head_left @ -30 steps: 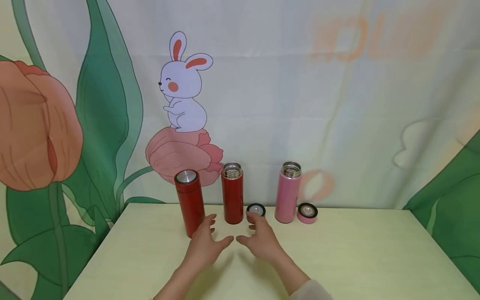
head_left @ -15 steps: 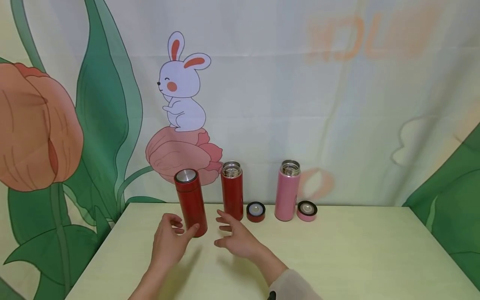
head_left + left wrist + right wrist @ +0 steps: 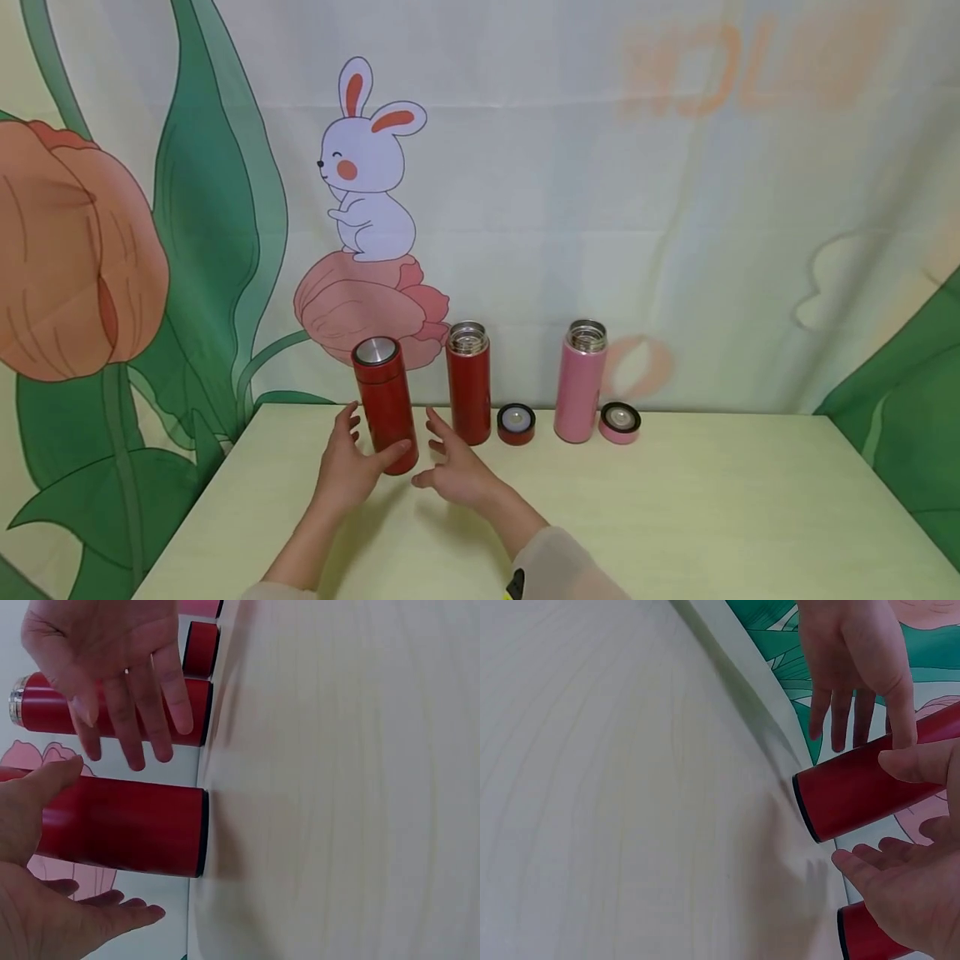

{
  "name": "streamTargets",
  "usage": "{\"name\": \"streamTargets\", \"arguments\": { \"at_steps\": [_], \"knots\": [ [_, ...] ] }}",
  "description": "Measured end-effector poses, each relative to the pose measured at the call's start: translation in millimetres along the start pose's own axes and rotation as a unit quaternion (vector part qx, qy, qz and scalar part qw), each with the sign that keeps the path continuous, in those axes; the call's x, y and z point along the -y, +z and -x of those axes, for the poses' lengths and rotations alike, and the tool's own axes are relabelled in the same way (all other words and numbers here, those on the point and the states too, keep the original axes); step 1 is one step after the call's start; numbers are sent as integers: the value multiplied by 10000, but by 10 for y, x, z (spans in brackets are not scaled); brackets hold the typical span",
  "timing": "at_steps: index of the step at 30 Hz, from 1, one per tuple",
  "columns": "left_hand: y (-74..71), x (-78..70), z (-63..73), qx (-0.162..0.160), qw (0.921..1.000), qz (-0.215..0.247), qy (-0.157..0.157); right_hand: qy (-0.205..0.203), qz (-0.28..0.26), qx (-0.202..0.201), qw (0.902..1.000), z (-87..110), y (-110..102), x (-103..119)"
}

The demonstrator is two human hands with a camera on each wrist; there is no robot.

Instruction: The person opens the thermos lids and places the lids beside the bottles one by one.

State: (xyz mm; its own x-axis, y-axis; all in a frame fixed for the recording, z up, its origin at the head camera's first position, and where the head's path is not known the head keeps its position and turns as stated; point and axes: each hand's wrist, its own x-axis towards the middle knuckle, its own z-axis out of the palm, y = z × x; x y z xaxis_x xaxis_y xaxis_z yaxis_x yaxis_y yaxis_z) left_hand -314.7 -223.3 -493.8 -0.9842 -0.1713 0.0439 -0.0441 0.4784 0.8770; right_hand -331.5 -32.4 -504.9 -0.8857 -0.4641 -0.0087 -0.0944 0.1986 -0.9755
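A red thermos with its lid on point(image 3: 386, 408) stands upright at the left of the row, between my two hands. My left hand point(image 3: 350, 467) is at its left side, fingers spread and thumb lying across the front of its lower body in the head view. On the other side my right hand point(image 3: 457, 471) is held with fingers extended towards it. The left wrist view shows the red thermos point(image 3: 124, 825) between left thumb and fingers, which are not closed round it. In the right wrist view, the right thumb point(image 3: 911, 763) overlaps the thermos body.
Behind the right hand stands a lidless red thermos point(image 3: 469, 392), with a red lid point(image 3: 517, 433) beside it. Further right are a lidless pink thermos point(image 3: 579, 396) and its pink lid point(image 3: 620, 433). All stand on the pale table point(image 3: 712, 508) before a printed cloth point(image 3: 525, 183).
Both hands have moved left, from in front of the lidded and lidless red thermoses to either side of the lidded one. The right hand has come closer to it. The thermoses stay in place.
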Motion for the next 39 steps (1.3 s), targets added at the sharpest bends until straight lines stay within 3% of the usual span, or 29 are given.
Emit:
{"name": "streamTargets", "arguments": {
  "at_steps": [5, 14, 23, 31, 39],
  "knots": [
    [75, 34, -78, 133, 9997, 213, -26, -110, -173, 95, 9997, -46, 45, -14],
    [194, 2, -151, -193, 9990, 345, 191, -263, -353, 243, 9987, -100, 72, -38],
    [192, 9, -151, -309, 9983, 490, 79, -248, -393, 198, 9987, -105, 100, -34],
    [210, -133, 35, -190, 9992, 343, 41, -617, 209, -199, 9977, 12, -22, -30],
    [436, -448, 247, 79, 9970, 454, 625, -860, 55, -277, 9959, 218, -332, -21]
  ]
}}
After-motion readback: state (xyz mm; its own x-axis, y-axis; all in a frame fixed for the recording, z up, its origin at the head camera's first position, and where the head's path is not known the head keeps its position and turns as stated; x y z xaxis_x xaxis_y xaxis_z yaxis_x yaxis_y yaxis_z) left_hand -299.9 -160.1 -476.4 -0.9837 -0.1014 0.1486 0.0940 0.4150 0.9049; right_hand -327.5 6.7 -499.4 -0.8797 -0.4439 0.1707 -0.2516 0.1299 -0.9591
